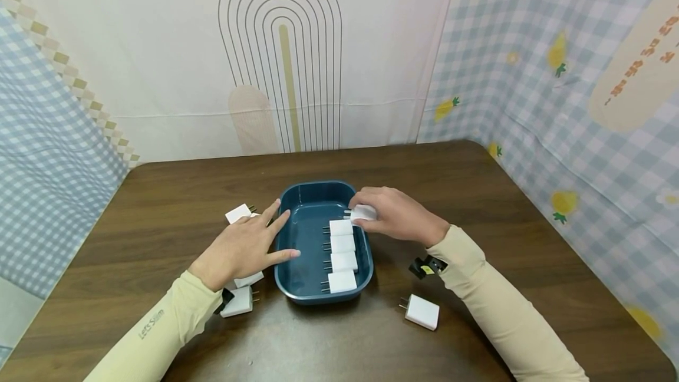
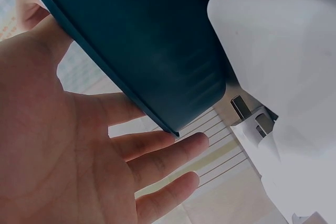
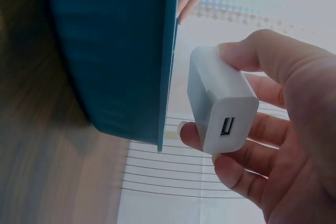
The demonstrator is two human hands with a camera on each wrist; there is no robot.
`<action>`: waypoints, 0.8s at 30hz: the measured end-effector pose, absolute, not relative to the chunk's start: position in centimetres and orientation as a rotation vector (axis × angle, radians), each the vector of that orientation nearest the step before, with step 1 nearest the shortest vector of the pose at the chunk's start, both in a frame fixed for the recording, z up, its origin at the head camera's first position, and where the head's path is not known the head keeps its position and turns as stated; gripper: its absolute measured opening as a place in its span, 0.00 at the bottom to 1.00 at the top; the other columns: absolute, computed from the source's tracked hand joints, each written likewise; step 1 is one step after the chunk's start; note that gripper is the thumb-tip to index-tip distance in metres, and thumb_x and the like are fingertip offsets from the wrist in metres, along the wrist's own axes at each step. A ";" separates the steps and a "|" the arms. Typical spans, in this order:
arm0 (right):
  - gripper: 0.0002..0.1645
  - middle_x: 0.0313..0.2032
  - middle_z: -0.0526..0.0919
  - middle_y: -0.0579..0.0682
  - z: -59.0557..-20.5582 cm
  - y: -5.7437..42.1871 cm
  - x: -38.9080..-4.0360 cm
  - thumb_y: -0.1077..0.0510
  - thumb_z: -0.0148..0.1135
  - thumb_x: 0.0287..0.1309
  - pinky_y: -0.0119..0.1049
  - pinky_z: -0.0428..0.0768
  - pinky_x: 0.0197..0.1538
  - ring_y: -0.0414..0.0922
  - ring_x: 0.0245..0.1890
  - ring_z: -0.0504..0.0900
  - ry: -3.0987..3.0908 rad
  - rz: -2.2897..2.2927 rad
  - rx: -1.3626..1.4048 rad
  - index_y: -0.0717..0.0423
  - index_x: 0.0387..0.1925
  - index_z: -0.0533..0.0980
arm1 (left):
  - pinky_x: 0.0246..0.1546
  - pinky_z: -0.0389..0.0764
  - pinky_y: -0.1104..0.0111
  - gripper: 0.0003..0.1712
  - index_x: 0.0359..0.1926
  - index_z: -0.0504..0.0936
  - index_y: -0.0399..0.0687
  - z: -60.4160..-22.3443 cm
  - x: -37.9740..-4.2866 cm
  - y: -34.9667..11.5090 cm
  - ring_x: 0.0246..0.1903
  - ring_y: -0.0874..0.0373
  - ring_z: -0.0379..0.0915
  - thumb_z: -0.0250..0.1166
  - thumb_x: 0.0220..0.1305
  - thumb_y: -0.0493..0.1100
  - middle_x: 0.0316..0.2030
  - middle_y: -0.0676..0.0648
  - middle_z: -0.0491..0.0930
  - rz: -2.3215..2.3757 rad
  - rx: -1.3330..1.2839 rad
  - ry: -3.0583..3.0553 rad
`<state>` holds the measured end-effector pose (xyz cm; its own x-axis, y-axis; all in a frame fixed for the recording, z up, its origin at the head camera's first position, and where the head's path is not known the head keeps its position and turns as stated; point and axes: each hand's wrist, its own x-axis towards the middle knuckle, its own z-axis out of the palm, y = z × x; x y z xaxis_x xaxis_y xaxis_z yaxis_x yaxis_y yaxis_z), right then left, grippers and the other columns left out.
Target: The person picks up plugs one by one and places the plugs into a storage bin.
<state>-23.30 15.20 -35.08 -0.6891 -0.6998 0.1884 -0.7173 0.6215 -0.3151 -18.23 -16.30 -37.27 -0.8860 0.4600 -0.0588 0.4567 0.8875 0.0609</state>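
A dark blue rectangular tray (image 1: 306, 264) stands mid-table, with several white USB charger plugs (image 1: 342, 244) in a column along its right side, prongs pointing left. Between thumb and fingers, my right hand (image 1: 395, 214) grips another white charger plug (image 3: 220, 98) over the tray's right rim, near the top of that column. Its prongs face left in the head view; its USB port shows in the right wrist view. My left hand (image 1: 244, 252) has its fingers spread and mostly straight at the tray's left rim, holding nothing; its thumb reaches over the tray's inside.
Left of the tray, several more charger plugs (image 1: 237, 302) lie on the brown wooden table (image 1: 175, 211), partly hidden by my left hand and wrist. One charger plug (image 1: 422, 312) lies at the front right, beside my right forearm. Patterned cloth (image 1: 382, 58) hangs behind the table.
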 end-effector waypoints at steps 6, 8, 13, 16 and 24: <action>0.16 0.49 0.86 0.49 -35.1 14.6 -23.5 0.51 0.67 0.66 0.42 0.86 0.51 0.42 0.44 0.83 -2.775 0.571 1.235 0.53 0.52 0.82 | 0.71 0.67 0.42 0.53 0.78 0.60 0.45 -37.2 -18.2 -16.3 0.71 0.35 0.66 0.51 0.66 0.77 0.79 0.35 0.52 0.071 0.720 2.981; 0.17 0.50 0.86 0.49 -35.2 14.4 -23.6 0.51 0.67 0.66 0.42 0.86 0.52 0.42 0.45 0.83 -2.785 0.567 1.230 0.53 0.52 0.82 | 0.71 0.67 0.42 0.53 0.78 0.59 0.45 -37.2 -18.2 -16.3 0.71 0.35 0.65 0.51 0.66 0.77 0.79 0.35 0.52 0.073 0.716 2.979; 0.18 0.53 0.85 0.50 -35.4 14.0 -23.9 0.51 0.67 0.66 0.44 0.86 0.56 0.44 0.48 0.84 -2.822 0.576 1.211 0.54 0.53 0.82 | 0.71 0.66 0.42 0.54 0.78 0.59 0.45 -37.2 -18.2 -16.3 0.71 0.36 0.65 0.51 0.66 0.77 0.79 0.35 0.52 0.072 0.717 2.981; 0.18 0.54 0.85 0.51 -35.5 13.9 -24.0 0.51 0.68 0.66 0.44 0.85 0.58 0.45 0.49 0.84 -2.834 0.581 1.200 0.54 0.54 0.82 | 0.71 0.66 0.42 0.54 0.78 0.59 0.45 -37.3 -18.3 -16.3 0.71 0.36 0.65 0.51 0.66 0.77 0.79 0.35 0.52 0.068 0.717 2.981; 0.19 0.53 0.86 0.50 -35.7 13.5 -24.3 0.51 0.68 0.65 0.42 0.86 0.56 0.44 0.48 0.85 -2.811 0.557 1.221 0.54 0.54 0.82 | 0.71 0.66 0.42 0.54 0.78 0.59 0.46 -37.3 -18.3 -16.3 0.71 0.35 0.65 0.51 0.66 0.77 0.79 0.36 0.51 0.081 0.707 2.971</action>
